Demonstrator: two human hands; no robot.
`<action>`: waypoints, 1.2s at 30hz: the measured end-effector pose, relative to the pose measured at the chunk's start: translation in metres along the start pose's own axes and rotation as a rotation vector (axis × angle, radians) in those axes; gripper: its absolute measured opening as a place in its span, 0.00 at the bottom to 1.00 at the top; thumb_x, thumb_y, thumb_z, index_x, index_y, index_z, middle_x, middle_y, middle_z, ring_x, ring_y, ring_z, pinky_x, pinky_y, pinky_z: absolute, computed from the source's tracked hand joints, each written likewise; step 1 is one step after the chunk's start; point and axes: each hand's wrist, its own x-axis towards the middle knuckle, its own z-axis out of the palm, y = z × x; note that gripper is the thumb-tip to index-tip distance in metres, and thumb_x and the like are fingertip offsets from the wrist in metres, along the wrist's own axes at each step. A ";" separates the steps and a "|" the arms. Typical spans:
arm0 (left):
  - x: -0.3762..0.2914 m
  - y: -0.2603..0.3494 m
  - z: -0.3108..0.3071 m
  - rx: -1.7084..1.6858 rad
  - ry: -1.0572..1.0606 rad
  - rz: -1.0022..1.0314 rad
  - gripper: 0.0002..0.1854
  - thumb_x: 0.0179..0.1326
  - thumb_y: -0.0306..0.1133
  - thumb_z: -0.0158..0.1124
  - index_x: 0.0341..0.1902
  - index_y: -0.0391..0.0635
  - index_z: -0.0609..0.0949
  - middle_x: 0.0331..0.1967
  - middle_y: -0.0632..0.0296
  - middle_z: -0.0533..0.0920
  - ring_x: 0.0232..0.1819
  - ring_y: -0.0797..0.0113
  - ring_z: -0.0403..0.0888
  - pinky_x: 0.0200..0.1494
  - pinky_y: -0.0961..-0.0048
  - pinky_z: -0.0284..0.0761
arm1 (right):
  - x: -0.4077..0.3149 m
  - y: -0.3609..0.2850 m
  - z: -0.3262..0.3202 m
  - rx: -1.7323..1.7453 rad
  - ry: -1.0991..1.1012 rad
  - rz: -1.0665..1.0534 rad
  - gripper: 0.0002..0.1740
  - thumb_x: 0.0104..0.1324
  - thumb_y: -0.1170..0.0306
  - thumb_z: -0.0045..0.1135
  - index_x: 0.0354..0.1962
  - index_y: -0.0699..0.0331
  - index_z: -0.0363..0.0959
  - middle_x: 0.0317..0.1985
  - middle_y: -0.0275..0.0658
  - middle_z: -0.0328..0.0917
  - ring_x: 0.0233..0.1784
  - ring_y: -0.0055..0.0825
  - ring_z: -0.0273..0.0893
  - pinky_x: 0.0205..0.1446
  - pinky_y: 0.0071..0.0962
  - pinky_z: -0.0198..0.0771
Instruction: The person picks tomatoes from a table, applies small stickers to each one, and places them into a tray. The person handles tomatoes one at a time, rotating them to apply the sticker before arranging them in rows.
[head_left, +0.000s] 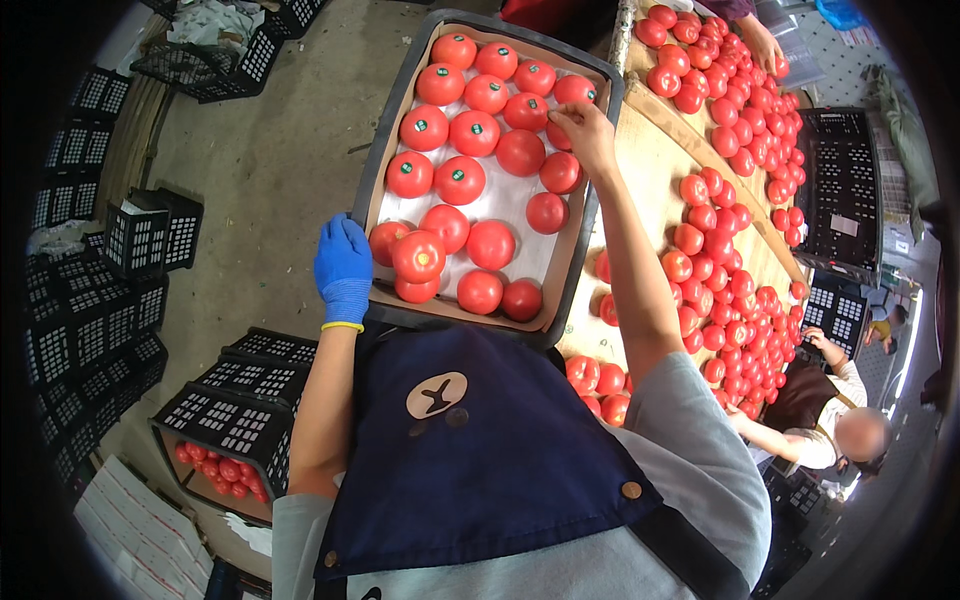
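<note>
A black plastic crate (365, 176) lined with cardboard lies in front of me, holding red tomatoes on white paper. Green-and-white stickers mark the tomatoes in its upper and left part, such as one tomato (475, 133); several nearer ones show no sticker, including a tomato (418, 256) stacked on others. My left hand (343, 262), in a blue knit glove, grips the crate's left rim. Bare, my right hand (589, 135) reaches over the right side, thumb and fingertips close together at a partly covered tomato (559, 136). Whether something small is between those fingertips is hidden.
Loose tomatoes (720, 247) cover much of a wooden sorting table (637, 187) at right, divided by a wooden strip (720, 169). Another person's hand (761, 45) touches tomatoes at the top; a second person (817, 405) stands right. Stacked black crates (67, 337) line the left.
</note>
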 end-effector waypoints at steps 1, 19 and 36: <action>0.000 0.000 0.000 -0.012 0.011 0.015 0.16 0.69 0.40 0.44 0.47 0.42 0.75 0.45 0.45 0.79 0.43 0.41 0.78 0.44 0.52 0.75 | 0.008 -0.001 0.005 -0.080 -0.006 -0.022 0.11 0.58 0.70 0.65 0.36 0.68 0.79 0.34 0.41 0.81 0.35 0.25 0.78 0.41 0.25 0.73; 0.001 -0.002 0.001 -0.032 -0.009 -0.005 0.16 0.69 0.41 0.44 0.47 0.42 0.75 0.44 0.45 0.79 0.42 0.41 0.77 0.44 0.51 0.74 | 0.049 -0.039 0.061 -0.012 -0.169 -0.170 0.22 0.55 0.76 0.65 0.47 0.69 0.69 0.35 0.45 0.82 0.39 0.32 0.82 0.45 0.29 0.75; 0.001 0.001 -0.002 -0.016 -0.025 -0.042 0.16 0.68 0.40 0.44 0.46 0.42 0.75 0.42 0.45 0.80 0.42 0.41 0.77 0.43 0.51 0.74 | 0.082 -0.087 0.108 -0.121 -0.285 -0.457 0.05 0.54 0.74 0.61 0.29 0.67 0.77 0.37 0.49 0.78 0.42 0.45 0.77 0.45 0.38 0.72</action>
